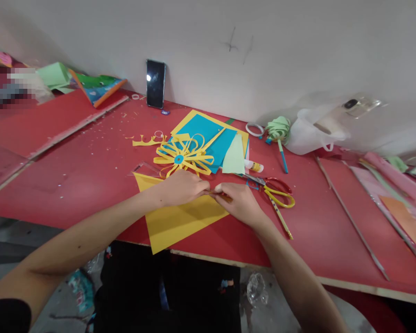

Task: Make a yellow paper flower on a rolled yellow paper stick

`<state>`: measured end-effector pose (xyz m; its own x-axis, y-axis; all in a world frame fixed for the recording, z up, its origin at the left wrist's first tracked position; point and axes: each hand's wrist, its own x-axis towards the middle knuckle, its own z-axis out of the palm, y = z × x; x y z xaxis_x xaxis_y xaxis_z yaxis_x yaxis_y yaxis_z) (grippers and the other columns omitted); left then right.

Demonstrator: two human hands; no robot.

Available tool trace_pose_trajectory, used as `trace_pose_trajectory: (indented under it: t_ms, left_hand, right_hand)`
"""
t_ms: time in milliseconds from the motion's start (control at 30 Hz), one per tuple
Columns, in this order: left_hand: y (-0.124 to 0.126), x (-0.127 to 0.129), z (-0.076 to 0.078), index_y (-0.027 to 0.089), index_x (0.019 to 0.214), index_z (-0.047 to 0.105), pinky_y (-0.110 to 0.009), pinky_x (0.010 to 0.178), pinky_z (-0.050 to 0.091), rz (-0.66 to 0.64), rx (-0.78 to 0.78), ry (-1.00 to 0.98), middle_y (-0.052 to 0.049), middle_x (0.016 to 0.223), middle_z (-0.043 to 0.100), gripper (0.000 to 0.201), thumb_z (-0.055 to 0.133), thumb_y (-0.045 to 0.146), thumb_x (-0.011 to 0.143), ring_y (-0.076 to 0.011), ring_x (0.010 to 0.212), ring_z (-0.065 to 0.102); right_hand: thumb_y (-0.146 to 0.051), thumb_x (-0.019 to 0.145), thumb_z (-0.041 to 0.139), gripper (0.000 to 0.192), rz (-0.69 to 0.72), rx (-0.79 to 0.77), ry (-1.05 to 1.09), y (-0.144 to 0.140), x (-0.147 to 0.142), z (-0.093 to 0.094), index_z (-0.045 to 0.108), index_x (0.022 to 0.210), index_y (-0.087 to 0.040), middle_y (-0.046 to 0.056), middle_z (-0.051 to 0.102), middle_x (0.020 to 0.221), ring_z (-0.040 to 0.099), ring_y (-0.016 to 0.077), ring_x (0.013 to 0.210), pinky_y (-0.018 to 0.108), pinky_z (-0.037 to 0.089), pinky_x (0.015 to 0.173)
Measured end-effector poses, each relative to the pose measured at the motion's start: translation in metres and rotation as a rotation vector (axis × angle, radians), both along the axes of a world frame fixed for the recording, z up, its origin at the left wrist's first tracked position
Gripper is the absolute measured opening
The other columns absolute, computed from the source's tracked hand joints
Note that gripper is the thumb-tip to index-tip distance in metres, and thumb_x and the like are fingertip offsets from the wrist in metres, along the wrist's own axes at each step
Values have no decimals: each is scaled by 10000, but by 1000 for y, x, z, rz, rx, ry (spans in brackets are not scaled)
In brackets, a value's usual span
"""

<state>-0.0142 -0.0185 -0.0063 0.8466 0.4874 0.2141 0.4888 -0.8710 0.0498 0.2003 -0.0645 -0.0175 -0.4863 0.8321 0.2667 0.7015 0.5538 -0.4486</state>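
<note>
Paper seems to be the stuff of the narrow strip (226, 198) that is gripped between the two hands, above the yellow sheet (185, 223) near the front edge of the red counter (104, 185). By the left hand (187, 187) it is pinched with curled fingers; by the right hand (238, 202) it is held in a like pinch, the fingertips being brought close together. Much of the strip is hidden, so whether it is folded, rolled or flat cannot be told.

It can be expected to be light and pliant, easily creased, and torn if pulled hard; it is best taken near its ends, with gentle fingertip pressure. The yellow sheet is judged a little stiffer, being smooth and crisp-edged, and would best be lifted by a corner.

At eleven o'clock from the hands, a flower (179, 159) is formed of springy yellow paper loops gathered at a round blue centre; its loops would be easily crushed, so it is better held at the centre. At twelve o'clock, a flat blue sheet (201, 127) is seen. At two o'clock, a cylindrical glue stick (254, 166) is laid, and at three, metal-bladed scissors (266, 187) with hard, curved handles.
</note>
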Motion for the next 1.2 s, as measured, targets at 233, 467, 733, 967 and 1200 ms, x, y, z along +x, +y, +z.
trace_pose_trajectory:
  t_ms: [233,467,733,967,1200]
  left_hand:
    - [1,-1,1,156,875,639,-271,478,232,-17,-2,2,-27,680,661,228,500,321,950,-168,644,632]
    - [1,-2,0,152,890,644,-259,496,272,-29,-19,-22,-36,682,659,255,458,309,968,-160,646,620]
    - [1,-2,4,172,889,667,-262,491,228,-5,-41,5,-31,684,680,235,511,339,945,-157,639,632]
    - [5,-5,5,197,932,682,-260,507,262,-78,-97,6,-14,709,696,232,509,351,947,-144,636,641]
    - [4,-5,3,182,895,668,-263,506,247,-57,-99,-22,-16,685,692,237,503,345,946,-141,608,624]
  right_hand:
    - [-244,898,587,83,16,-26,-14,1,1,-1,658,922,-208,32,725,824,671,165,739,235,415,630]
    - [-264,933,539,131,43,-30,-46,0,0,-1,657,940,-207,36,717,827,662,160,740,235,405,633]
    - [-240,921,553,105,34,-1,-44,0,0,1,635,871,-197,33,701,789,645,154,702,237,395,624]
    - [-236,921,549,111,54,19,-45,-1,-1,2,637,865,-197,36,694,774,635,153,686,238,395,615]
    - [-237,919,559,80,66,-37,-27,0,-1,0,631,942,-210,35,711,871,657,162,765,244,425,655]
